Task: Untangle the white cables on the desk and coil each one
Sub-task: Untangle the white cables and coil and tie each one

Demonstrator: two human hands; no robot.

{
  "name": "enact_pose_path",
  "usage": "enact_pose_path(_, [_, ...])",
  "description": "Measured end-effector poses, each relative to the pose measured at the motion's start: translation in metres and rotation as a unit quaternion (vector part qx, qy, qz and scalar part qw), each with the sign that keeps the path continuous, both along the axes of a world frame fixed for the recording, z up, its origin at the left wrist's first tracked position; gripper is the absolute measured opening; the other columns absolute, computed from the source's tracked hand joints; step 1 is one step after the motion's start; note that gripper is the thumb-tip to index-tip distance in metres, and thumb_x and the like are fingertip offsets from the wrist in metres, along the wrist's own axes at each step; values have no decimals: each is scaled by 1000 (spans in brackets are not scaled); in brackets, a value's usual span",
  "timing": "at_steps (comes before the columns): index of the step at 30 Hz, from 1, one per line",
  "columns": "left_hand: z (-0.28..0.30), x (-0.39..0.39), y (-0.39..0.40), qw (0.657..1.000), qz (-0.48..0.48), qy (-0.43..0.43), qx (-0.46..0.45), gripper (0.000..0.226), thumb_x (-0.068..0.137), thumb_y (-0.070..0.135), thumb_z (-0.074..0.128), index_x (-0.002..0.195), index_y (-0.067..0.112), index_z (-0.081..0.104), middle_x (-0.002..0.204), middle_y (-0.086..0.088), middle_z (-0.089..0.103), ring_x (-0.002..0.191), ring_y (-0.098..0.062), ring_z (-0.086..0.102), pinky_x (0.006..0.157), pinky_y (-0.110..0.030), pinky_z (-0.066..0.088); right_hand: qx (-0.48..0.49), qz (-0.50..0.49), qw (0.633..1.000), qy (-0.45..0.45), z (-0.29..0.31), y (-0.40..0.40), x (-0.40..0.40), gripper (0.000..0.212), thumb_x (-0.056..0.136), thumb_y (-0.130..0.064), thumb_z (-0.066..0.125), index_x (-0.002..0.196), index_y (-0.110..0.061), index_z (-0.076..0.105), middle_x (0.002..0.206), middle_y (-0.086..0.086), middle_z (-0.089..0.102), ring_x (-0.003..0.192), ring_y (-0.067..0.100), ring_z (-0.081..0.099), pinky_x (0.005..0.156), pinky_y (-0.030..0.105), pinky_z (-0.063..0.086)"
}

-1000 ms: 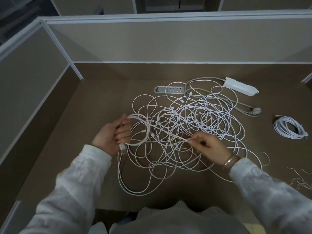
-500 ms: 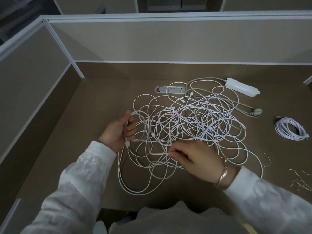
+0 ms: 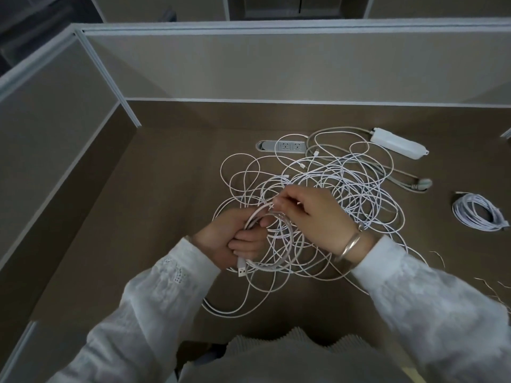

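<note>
Coiling step: left hand clamped on small coil, right hand pinching strand onto it. Next: free more slack from tangle w/o snagging.

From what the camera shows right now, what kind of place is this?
Most likely an office cubicle. Beige partition panels with pale metal trim wall in a brown desk at the back and at one side, and a power socket strip is set into the desk surface.
</note>
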State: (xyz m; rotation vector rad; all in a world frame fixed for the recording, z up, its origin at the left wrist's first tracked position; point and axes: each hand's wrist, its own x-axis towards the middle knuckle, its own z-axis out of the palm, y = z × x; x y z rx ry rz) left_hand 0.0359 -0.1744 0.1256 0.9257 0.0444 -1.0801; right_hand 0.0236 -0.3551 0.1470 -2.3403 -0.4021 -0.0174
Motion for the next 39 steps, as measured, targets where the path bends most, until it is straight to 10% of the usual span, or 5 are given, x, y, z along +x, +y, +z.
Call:
enact_pose_path(8, [-2, 4, 7, 996, -7, 83, -41, 38, 96, 32, 44, 59, 20, 44, 45, 8, 12, 32, -7, 10, 30, -17, 20, 80, 36, 980, 181, -15, -7, -3, 26, 83, -36, 68, 93, -13, 67, 79, 5, 67, 61, 5, 54, 58, 20, 43])
enact_pose_path(14, [-10, 3, 10, 989, -30, 101, -104, 34, 84, 28, 70, 63, 17, 47, 46, 8, 18, 35, -7, 16, 33, -19, 26, 331, 27, 877, 346, -26, -7, -8, 20, 91, -20, 58, 72, -13, 58, 49, -4, 48, 37, 5, 29, 37, 15, 20])
enact_pose_path(19, [0, 7, 12, 996, -24, 79, -44, 36, 94, 32, 46, 62, 18, 49, 47, 9, 16, 34, -6, 14, 32, -17, 24, 452, -9, 779, 433, -26, -7, -10, 28, 80, -39, 57, 72, -13, 60, 46, -5, 35, 38, 5, 22, 36, 15, 15])
enact_pose_path(26, [11, 1, 9, 997, -27, 30, 62, 36, 94, 33, 42, 67, 13, 54, 37, 10, 22, 28, -4, 14, 31, -16, 19, 389, -13, 802, 454, -27, -12, -12, 34, 78, -45, 61, 66, -14, 57, 43, -5, 29, 44, 10, 12, 43, 22, 9])
enact_pose_path(39, [-8, 46, 107, 951, 298, -7, -85, 24, 68, 18, 78, 59, 16, 56, 47, 8, 19, 37, -6, 11, 33, -17, 18, 150, -50, 968, 196, -83, -69, -20, 4, 87, -13, 64, 88, -13, 69, 66, -4, 68, 52, 2, 53, 57, 20, 45])
